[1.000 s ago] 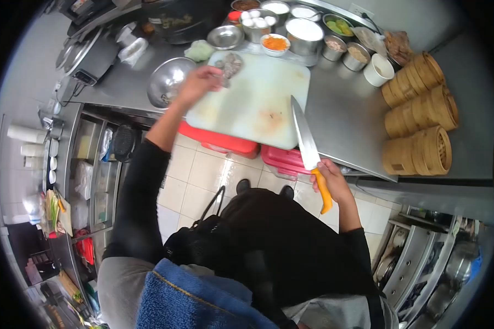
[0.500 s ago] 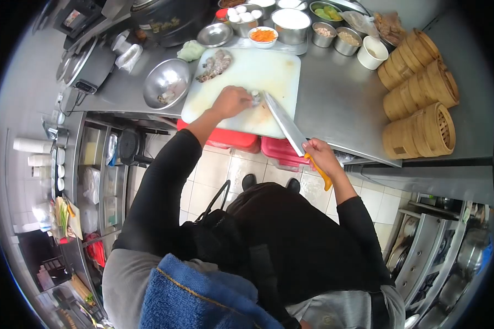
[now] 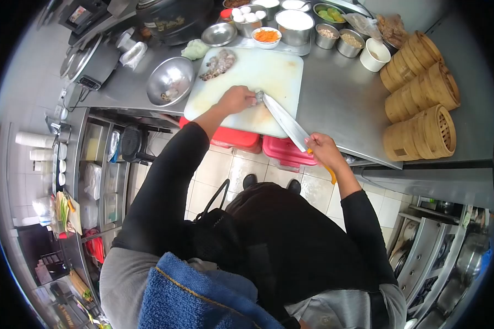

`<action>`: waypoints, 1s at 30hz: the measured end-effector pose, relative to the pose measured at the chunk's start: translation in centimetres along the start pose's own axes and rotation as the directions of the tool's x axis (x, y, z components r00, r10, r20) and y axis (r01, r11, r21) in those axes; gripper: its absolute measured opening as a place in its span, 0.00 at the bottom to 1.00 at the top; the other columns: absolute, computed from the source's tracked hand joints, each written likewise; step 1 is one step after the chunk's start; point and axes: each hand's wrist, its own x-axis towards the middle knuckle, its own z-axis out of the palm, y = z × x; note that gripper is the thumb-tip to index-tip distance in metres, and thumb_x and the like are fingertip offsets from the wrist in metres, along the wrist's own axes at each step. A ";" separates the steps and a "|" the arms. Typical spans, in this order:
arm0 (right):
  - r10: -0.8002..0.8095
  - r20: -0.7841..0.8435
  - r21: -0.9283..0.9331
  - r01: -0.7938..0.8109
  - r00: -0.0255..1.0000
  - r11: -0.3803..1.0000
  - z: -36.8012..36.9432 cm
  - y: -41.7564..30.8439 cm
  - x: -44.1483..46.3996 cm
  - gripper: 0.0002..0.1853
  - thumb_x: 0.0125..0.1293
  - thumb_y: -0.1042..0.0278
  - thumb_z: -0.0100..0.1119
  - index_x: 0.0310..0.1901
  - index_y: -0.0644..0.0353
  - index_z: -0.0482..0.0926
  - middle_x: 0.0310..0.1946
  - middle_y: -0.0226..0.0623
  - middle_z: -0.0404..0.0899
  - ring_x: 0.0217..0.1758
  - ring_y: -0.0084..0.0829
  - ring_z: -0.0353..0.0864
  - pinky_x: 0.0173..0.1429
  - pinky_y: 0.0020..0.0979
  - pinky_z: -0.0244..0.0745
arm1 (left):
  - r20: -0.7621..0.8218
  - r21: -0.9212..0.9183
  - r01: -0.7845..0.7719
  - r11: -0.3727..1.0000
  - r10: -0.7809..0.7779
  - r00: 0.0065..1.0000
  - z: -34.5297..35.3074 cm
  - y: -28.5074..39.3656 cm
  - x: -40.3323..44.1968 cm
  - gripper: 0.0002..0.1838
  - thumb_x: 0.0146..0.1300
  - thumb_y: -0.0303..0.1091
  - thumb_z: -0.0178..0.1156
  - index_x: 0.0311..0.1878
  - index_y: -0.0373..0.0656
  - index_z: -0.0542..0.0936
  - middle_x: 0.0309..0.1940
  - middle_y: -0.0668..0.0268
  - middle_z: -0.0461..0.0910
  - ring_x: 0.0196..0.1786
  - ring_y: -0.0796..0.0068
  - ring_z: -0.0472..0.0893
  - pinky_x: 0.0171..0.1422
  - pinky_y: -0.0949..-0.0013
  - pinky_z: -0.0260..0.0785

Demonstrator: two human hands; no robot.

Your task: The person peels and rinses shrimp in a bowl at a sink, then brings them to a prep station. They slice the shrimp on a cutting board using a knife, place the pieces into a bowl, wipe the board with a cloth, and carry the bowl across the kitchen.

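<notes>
My right hand [image 3: 323, 148] is closed around the yellow handle of a long kitchen knife [image 3: 284, 122]. The blade slants up and left across a white cutting board [image 3: 282, 68], its tip beside a small grey shrimp [image 3: 259, 96]. With closed fingers, my left hand [image 3: 238, 100] pinches that shrimp on the board. A pile of peeled shrimp [image 3: 218, 64] lies at the board's upper left. Left of the board stands a steel bowl [image 3: 158, 82] with a few shrimp pieces in its bottom. Whether the blade touches the shrimp is hard to tell.
Behind the board are a bowl of shredded carrot [image 3: 266, 36], a container of eggs [image 3: 248, 16] and several steel tubs. Bamboo steamers [image 3: 420, 131] stand on the right of the steel counter [image 3: 335, 93]. Red and pink lidded bins [image 3: 288, 151] sit below the counter's front edge.
The knife's tip has moved slightly left, closer to my left fingers and the shrimp. Its handle is turned a little differently in my right hand. The whole view has shifted slightly.
</notes>
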 end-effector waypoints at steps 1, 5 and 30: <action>-0.026 -0.007 0.011 0.026 1.000 1.000 0.3 0.2 0.6 0.17 0.75 0.56 0.59 0.36 0.63 0.78 0.20 0.33 0.76 0.17 0.24 0.73 0.21 0.31 0.70 | 0.001 0.000 0.000 1.000 0.000 1.000 0.1 0.0 0.0 0.17 0.63 0.41 0.69 0.52 0.43 0.88 0.41 0.56 0.85 0.45 0.57 0.84 0.53 0.60 0.74; -0.048 -0.015 -0.046 0.048 0.999 0.998 1.8 0.8 0.2 0.17 0.75 0.55 0.58 0.37 0.63 0.79 0.22 0.33 0.77 0.16 0.23 0.73 0.20 0.30 0.71 | -0.003 -0.176 0.176 0.968 -0.179 0.984 0.0 0.8 -0.4 0.18 0.63 0.39 0.69 0.51 0.37 0.87 0.35 0.55 0.87 0.32 0.64 0.85 0.42 0.63 0.78; -0.443 -0.080 -0.518 0.342 0.893 0.784 -0.6 -4.0 -4.0 0.21 0.78 0.56 0.48 0.63 0.61 0.76 0.45 0.54 0.84 0.45 0.49 0.86 0.47 0.47 0.81 | -0.098 0.184 -0.049 0.982 0.068 0.993 0.5 8.8 -2.6 0.16 0.61 0.36 0.63 0.53 0.53 0.84 0.45 0.62 0.84 0.43 0.56 0.86 0.50 0.54 0.79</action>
